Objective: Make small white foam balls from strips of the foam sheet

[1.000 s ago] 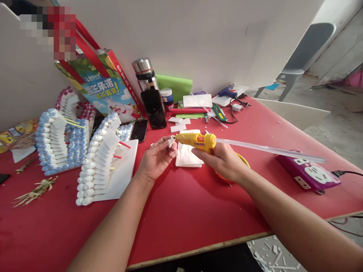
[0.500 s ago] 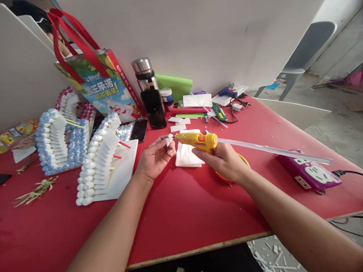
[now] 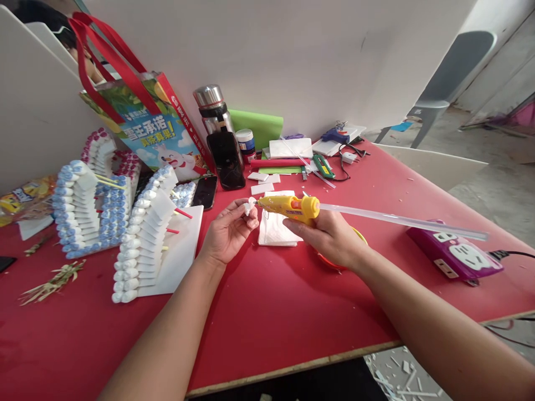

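My right hand is wrapped round a yellow hot glue gun, with a long clear glue stick sticking out of its back end. Pinched in the fingertips of my left hand is a small white piece, perhaps folded paper. The gun's nozzle points left and is at or against this piece. Beneath the gun lies a stack of white paper napkins. Left of my left hand stands a curved white model of stacked rolls and slats on a white board.
A blue-and-white model, a patterned bag, a steel flask and phones stand or lie at left and back. A green utility knife lies behind the gun. The purple power strip is at right. Another person is partly visible behind the panel.
Almost nothing differs. Both hands keep their places, with the glue gun's nozzle still at the white piece.
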Available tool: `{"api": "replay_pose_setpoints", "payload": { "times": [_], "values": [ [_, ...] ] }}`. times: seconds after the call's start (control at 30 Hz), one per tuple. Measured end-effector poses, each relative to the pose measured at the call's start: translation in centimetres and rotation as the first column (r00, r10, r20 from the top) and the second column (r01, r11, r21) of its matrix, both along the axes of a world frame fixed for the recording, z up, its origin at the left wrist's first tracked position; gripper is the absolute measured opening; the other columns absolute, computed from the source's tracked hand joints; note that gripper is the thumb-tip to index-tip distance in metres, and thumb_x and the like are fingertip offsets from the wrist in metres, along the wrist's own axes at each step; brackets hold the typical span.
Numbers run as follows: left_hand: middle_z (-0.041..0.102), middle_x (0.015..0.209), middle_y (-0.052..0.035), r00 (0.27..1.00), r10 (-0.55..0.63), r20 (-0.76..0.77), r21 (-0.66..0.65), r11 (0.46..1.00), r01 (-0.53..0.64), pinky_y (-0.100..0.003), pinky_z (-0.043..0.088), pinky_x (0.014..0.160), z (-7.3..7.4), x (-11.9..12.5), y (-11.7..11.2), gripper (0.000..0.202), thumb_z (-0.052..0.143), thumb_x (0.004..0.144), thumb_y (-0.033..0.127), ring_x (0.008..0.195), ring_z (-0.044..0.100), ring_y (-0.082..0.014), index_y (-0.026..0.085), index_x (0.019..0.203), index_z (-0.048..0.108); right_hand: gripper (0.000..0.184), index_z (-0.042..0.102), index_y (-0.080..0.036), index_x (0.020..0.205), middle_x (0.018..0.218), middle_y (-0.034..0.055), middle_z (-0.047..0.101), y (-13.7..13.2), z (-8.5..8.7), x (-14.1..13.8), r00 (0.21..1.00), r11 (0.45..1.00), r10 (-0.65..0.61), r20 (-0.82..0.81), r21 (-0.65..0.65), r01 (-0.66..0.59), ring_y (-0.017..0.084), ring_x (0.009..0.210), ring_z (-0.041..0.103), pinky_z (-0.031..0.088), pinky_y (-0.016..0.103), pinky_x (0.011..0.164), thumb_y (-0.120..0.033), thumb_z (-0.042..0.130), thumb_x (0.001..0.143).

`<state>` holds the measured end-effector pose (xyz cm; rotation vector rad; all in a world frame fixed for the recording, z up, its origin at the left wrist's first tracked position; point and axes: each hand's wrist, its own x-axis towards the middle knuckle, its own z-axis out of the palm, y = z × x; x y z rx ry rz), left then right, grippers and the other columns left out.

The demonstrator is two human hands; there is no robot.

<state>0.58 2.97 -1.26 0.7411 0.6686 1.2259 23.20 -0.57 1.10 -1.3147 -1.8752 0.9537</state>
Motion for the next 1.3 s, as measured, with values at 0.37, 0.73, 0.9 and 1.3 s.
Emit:
{"api": "replay_pose_setpoints", "payload": {
  "times": [0.37, 0.73, 0.9, 1.3],
  "values": [
    [0.068, 0.082, -0.0064, 0.959, 0.076, -0.272, 0.164, 0.986, -0.031, -0.024, 0.049, 0.069, -0.3, 0.2, -0.2, 0.016, 0.07, 0.086, 0.023, 0.073, 0.061, -0.0126, 0.015, 0.099, 0.068, 0.042, 0.044, -0.02, 0.068, 0.062, -0.0017, 0.039, 0.1, -0.3, 0.4, 0.99, 0.998, -0.053, -0.128, 0.027, 0.057, 0.012, 0.058, 0.035, 0.029, 0.029, 0.054, -0.052, 0.052, 0.093],
    [0.069, 0.084, -0.0054, 0.825, 0.266, -0.499, 0.348, 0.933, -0.09, -0.03, 0.05, 0.08, -0.1, 0.7, -0.7, 0.028, 0.069, 0.088, 0.035, 0.074, 0.064, -0.0151, 0.016, 0.108, 0.065, 0.048, 0.031, -0.021, 0.061, 0.056, -0.0019, 0.035, -0.1, 0.1, -0.4, 0.993, 0.989, -0.028, 0.117, 0.147, 0.01, 0.011, 0.052, 0.031, 0.022, 0.029, 0.052, -0.048, 0.053, 0.093],
    [0.067, 0.083, -0.0038, 0.784, 0.303, -0.542, 0.4, 0.913, -0.076, -0.03, 0.05, 0.083, 0.2, 0.7, -0.9, 0.029, 0.067, 0.09, 0.035, 0.078, 0.064, -0.0157, 0.017, 0.112, 0.061, 0.047, 0.032, -0.021, 0.061, 0.057, -0.0015, 0.035, 0.0, 0.1, -0.4, 0.988, 0.99, -0.035, 0.149, 0.14, 0.014, 0.011, 0.052, 0.031, 0.022, 0.029, 0.052, -0.05, 0.052, 0.094],
    [0.067, 0.083, -0.0033, 0.784, 0.285, -0.552, 0.397, 0.916, -0.054, -0.028, 0.049, 0.081, 0.7, 1.0, -1.2, 0.034, 0.071, 0.087, 0.036, 0.079, 0.063, -0.0162, 0.018, 0.113, 0.059, 0.048, 0.03, -0.021, 0.061, 0.057, -0.0012, 0.035, 0.0, 0.1, -0.3, 0.988, 0.99, -0.041, 0.152, 0.142, 0.019, 0.012, 0.054, 0.03, 0.021, 0.03, 0.053, -0.05, 0.051, 0.094]
  ]
}}
